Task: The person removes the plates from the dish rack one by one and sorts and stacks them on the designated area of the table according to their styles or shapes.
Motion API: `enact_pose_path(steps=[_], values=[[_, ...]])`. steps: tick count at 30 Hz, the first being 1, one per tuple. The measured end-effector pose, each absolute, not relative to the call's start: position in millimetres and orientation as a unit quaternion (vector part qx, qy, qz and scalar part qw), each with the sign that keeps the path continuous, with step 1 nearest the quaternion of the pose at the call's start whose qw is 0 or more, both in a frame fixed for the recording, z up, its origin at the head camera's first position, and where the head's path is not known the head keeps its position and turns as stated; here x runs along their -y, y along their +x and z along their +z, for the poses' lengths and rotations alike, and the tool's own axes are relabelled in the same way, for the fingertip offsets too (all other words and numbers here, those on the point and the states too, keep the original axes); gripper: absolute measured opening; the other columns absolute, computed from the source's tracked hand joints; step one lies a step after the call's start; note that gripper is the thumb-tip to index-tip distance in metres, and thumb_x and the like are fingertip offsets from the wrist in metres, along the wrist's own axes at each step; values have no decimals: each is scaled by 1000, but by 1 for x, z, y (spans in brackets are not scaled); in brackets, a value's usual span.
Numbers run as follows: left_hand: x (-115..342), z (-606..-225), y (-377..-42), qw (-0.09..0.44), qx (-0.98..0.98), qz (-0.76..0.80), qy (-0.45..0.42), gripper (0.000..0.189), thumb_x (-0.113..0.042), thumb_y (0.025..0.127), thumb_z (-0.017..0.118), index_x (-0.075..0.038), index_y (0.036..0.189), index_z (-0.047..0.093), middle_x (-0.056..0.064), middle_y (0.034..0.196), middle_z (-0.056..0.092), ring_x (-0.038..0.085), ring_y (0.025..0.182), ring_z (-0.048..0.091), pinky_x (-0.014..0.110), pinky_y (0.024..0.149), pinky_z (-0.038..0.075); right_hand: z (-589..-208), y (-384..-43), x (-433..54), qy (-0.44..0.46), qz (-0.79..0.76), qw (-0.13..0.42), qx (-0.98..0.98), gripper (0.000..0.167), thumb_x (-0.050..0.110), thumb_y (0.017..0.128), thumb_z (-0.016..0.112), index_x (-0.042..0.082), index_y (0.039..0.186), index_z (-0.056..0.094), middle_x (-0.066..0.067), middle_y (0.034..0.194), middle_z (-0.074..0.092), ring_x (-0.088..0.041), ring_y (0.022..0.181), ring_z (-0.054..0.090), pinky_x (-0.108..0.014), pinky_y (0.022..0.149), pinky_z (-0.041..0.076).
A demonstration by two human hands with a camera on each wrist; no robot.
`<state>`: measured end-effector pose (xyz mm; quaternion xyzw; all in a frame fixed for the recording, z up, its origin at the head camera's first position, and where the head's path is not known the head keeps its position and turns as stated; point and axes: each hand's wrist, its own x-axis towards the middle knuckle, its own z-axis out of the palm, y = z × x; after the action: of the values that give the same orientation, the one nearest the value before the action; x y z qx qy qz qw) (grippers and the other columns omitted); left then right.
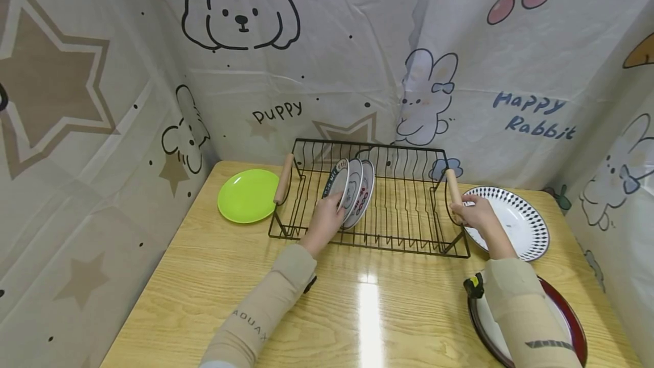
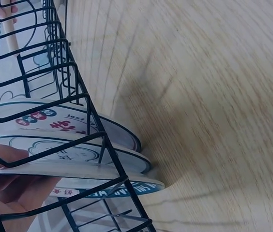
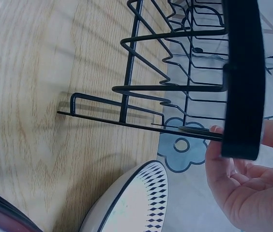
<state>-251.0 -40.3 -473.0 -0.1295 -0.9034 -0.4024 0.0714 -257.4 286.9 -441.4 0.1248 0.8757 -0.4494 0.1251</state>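
Note:
A black wire dish rack (image 3: 175, 88) with wooden end handles stands on the table. Three patterned plates lean upright in its slots, left of the middle. My left hand (image 1: 327, 221) pinches the leftmost plate (image 1: 335, 185) by its near edge, thumb and fingers on opposite faces. Close to its right stand the middle plate (image 1: 353, 193) and the right-hand plate (image 1: 367, 186); in the left wrist view, wires partly cover all three. At the rack's other end, my right hand (image 1: 477, 213) grips the lower part of the right wooden handle (image 1: 452, 185).
A green plate (image 1: 247, 196) lies left of the rack. On the right is a white dish (image 1: 516, 217) with a black diamond rim. Nearer, a dark-red-rimmed plate (image 1: 574, 322) sits partly under the right sleeve. Printed curtains (image 1: 352, 55) hang behind and beside the table.

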Motion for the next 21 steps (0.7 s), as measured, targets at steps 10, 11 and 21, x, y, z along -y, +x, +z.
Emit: enact_pose_path(steps=[10, 11, 21], values=[[45, -471, -252, 49, 888, -443, -115, 36, 6, 85, 52, 8, 122, 54, 26, 107, 62, 18, 51, 57, 22, 45, 46, -442, -256, -285, 122, -447, 128, -877, 58, 19, 93, 48, -16, 134, 26, -31, 112, 48, -30, 89, 58, -35, 75, 50], [46, -470, -252, 47, 883, -453, -112, 34, 6, 86, 52, 8, 120, 56, 26, 102, 63, 16, 44, 51, 22, 41, 43, -442, -256, -285, 121, -446, 127, -878, 58, 19, 93, 48, -16, 134, 26, -31, 112, 48, -30, 89, 58, -34, 73, 50], [59, -458, -254, 78, 841, -531, -66, 26, 9, 80, 56, 14, 104, 62, 27, 87, 65, 31, 74, 64, 32, 60, 55, -441, -255, -286, 123, -443, 124, -879, 58, 19, 93, 48, -16, 134, 27, -31, 111, 48, -30, 89, 58, -30, 71, 50]])
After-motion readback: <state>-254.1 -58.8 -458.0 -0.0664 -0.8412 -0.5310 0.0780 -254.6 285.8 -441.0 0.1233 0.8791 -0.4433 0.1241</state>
